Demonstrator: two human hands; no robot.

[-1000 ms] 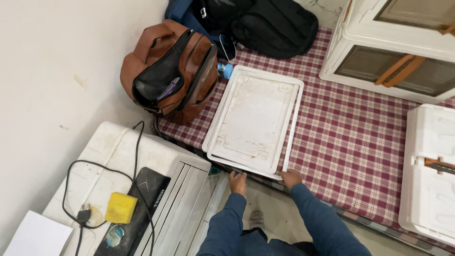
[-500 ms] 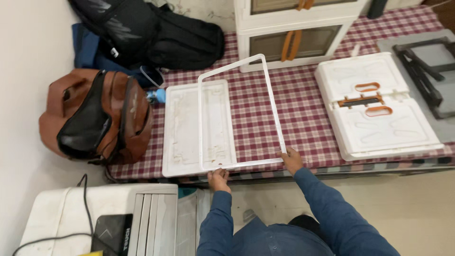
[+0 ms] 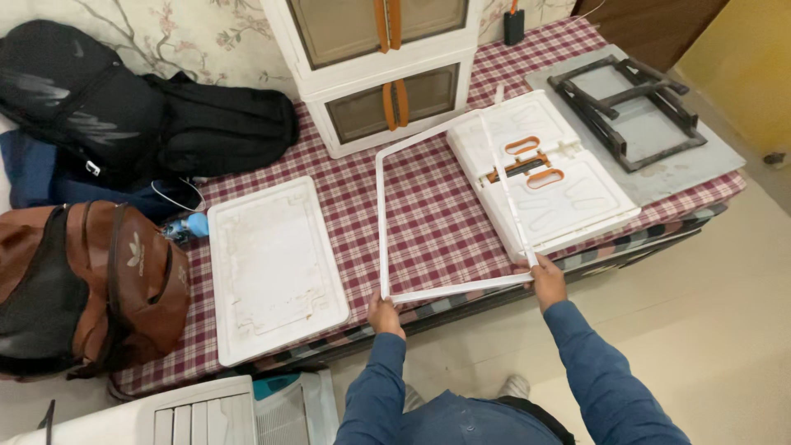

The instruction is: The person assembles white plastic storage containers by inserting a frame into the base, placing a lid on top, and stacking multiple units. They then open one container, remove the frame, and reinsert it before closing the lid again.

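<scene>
Both hands hold a thin white rectangular frame (image 3: 381, 214) above the checked maroon-and-white bedcover (image 3: 428, 206). The left hand (image 3: 384, 315) is closed around the frame's near left corner, and the right hand (image 3: 548, 280) is closed around its near right corner, so the short near bar runs between them along the bed's front edge. The frame's long axis points away from the person, toward the stacked white storage boxes (image 3: 375, 66) at the back; its far end looks raised off the cover, though the view from above makes the tilt hard to judge. The frame's right long bar crosses over a folded white box panel with orange handles (image 3: 577, 189), which lies flat on the cover to the right.

To the left of the frame, apart from it, a white rectangular tray-like lid (image 3: 272, 268) lies flat, its long axis also running front to back. Further left sit a brown leather backpack (image 3: 107, 280) and, behind it, a black bag (image 3: 148, 115). At the far right a grey board carries a dark folded stand (image 3: 626, 91). A white slatted appliance (image 3: 206, 416) shows at the bottom edge.
</scene>
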